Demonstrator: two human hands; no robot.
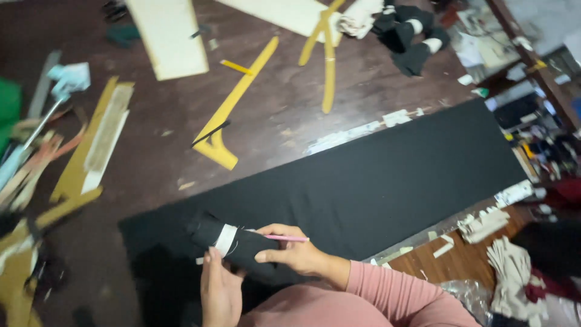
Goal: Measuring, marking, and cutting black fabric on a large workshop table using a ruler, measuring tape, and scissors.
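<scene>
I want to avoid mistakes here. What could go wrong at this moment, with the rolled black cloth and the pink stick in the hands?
1. The right hand holds both the black roll and the thin pink stick; the stick could slip or mark the cloth by accident.
2. The white band around the roll may come loose under the left hand, so the roll may open.
3. The flat black fabric reaches the table edge and might slide off.

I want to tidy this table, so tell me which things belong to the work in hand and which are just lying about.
In hand:
black fabric roll with white band
pink pencil
black cloth sheet
left hand
right hand

Lying about:
yellow L-square ruler
yellow curved rulers
black fabric bundles
white scraps
</scene>
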